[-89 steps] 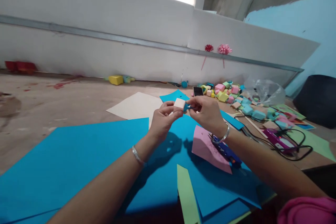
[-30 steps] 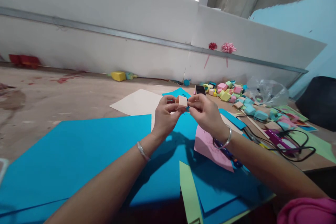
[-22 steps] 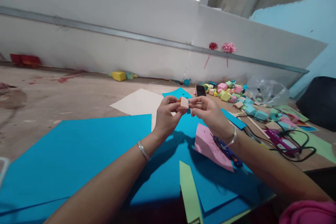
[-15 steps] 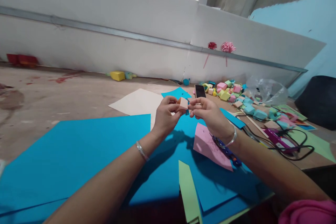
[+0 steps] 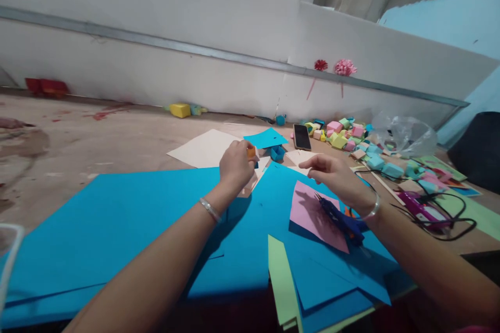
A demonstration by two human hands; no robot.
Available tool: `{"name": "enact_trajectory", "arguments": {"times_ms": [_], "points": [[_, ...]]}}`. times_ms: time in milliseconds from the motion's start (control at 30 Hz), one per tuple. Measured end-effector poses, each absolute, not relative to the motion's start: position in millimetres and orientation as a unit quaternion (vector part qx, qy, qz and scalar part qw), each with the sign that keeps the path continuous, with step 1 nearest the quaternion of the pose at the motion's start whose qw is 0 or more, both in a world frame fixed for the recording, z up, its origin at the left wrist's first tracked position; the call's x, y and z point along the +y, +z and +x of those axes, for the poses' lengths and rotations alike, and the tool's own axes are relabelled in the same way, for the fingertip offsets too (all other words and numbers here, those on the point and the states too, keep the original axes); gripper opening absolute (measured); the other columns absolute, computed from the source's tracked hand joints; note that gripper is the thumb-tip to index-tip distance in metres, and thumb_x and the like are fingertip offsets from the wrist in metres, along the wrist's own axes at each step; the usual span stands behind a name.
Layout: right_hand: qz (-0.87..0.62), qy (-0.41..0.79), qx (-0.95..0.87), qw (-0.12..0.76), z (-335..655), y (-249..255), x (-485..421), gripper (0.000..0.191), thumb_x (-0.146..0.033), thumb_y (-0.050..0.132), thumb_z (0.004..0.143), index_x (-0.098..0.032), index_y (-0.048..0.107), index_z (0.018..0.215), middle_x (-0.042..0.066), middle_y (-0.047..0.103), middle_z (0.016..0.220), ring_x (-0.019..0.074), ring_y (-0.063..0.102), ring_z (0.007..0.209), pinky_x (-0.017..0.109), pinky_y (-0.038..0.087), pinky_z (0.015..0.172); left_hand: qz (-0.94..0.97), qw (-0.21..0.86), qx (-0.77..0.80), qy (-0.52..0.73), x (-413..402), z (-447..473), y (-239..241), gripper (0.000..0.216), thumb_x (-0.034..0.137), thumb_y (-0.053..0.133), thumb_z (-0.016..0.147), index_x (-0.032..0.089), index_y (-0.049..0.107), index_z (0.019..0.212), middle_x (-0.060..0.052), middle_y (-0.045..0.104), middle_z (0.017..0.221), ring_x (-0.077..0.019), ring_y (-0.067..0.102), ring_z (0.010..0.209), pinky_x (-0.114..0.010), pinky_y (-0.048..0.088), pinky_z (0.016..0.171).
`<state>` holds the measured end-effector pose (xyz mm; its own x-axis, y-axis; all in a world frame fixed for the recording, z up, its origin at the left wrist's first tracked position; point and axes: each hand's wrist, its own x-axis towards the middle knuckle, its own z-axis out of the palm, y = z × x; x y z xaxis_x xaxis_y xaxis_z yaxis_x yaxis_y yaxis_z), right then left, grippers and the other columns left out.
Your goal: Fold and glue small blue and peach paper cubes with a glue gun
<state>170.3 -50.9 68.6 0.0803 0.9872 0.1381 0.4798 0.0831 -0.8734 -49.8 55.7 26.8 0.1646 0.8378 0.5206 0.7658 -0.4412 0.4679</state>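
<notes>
Left hand curls round the paper cube at the edge of the blue sheet, bare tabletop beyond; right hand, half-open and empty, has let go, hovering by pink paper

Black smartphone flat on worn wooden table. Heap of pastel foam cubes just beside phone. Crumpled clear plastic bag behind heap. Yellow foam block against white wall.

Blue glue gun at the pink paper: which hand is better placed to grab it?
Probably the right hand: open and nearest the blue glue gun; the left hand holds a small orange block.
</notes>
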Motion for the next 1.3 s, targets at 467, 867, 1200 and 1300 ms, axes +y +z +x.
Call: {"name": "enact_trajectory", "arguments": {"times_ms": [467, 867, 1200, 1300], "points": [[-0.659, 0.262, -0.562, 0.426, 244.2, 58.0, -109.1, 0.013, -0.033, 0.065, 0.08, -0.02, 0.064, 0.08, 0.006, 0.069, 0.115, 0.0238, 0.061, 0.108, 0.029, 0.049, 0.079, 0.779, -0.008, 0.598, 0.188, 75.7, -61.3, 14.4, 0.039, 0.049, 0.063, 0.079, 0.018, 0.071, 0.102, -0.013, 0.065, 0.102, -0.0304, 0.06, 0.101, -0.036, 0.047, 0.081], [-0.704, 0.075, -0.66, 0.251, 261.1, 34.6, -165.2, 0.021, -0.039, 0.056, 0.09, -0.023, 0.065, 0.101, 0.006, 0.067, 0.097, 0.0204, 0.062, 0.081, 0.033, 0.048, 0.069, 0.77, -0.037, 0.574, 0.275, 85.3, -58.3, 10.1, 0.063, 0.055, 0.061, 0.078, 0.012, 0.059, 0.124, -0.019, 0.063, 0.109, -0.0373, 0.057, 0.107, -0.046, 0.047, 0.086], [-0.693, 0.016, -0.707, 0.137, 247.1, 16.1, -186.5, 0.029, -0.039, 0.047, 0.096, -0.02, 0.059, 0.113, 0.01, 0.067, 0.111, 0.0253, 0.063, 0.102, 0.038, 0.049, 0.084, 0.732, 0.012, 0.49, 0.473, 76.9, -51.0, 16.4, 0.028, 0.033, 0.055, 0.083, 0.018, 0.063, 0.105, -0.011, 0.062, 0.101, -0.0253, 0.061, 0.092, -0.039, 0.053, 0.078], [-0.685, 0.017, -0.717, 0.126, 264.5, 40.8, -162.6, 0.028, -0.041, 0.045, 0.097, -0.021, 0.062, 0.108, 0.008, 0.069, 0.103, 0.0227, 0.064, 0.094, 0.035, 0.049, 0.079, 0.72, 0.046, 0.491, 0.488, 73.7, -50.0, 18.2, 0.028, 0.031, 0.054, 0.084, 0.017, 0.062, 0.106, -0.011, 0.06, 0.103, -0.0232, 0.061, 0.091, -0.034, 0.054, 0.071]]}}
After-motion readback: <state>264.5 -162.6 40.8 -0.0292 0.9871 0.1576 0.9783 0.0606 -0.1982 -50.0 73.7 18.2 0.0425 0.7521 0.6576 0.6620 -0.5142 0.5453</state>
